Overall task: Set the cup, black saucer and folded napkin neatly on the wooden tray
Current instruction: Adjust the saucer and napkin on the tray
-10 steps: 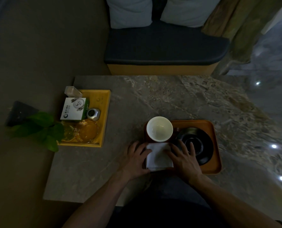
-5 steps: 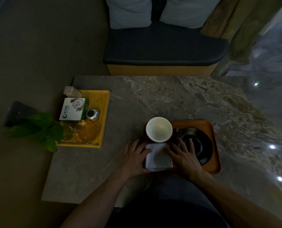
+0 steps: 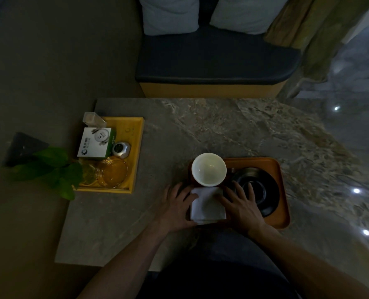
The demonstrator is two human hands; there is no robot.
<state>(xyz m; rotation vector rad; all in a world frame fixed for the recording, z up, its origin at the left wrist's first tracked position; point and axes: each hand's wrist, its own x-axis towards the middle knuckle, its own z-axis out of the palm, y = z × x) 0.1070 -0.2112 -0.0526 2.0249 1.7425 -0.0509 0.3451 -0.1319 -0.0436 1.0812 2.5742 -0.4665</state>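
A brown wooden tray (image 3: 280,180) sits on the marble table near its front edge. On it stand a white cup (image 3: 208,169) at the back left and a black saucer (image 3: 263,188) at the right. A white folded napkin (image 3: 207,205) lies at the tray's front left. My left hand (image 3: 176,207) rests flat against the napkin's left edge, and my right hand (image 3: 241,205) lies flat at its right edge, partly over the saucer. Both hands have fingers spread and touch the napkin without gripping it.
A yellow tray (image 3: 137,152) at the table's left holds a white-green box (image 3: 96,143), a silver object (image 3: 121,149) and glass dishes (image 3: 112,173). A green plant (image 3: 54,169) overhangs its left side. A dark cushioned bench (image 3: 216,59) stands behind the table.
Both hands stay on either side of the napkin with only slight shifts. The cup, saucer and tray have not moved.
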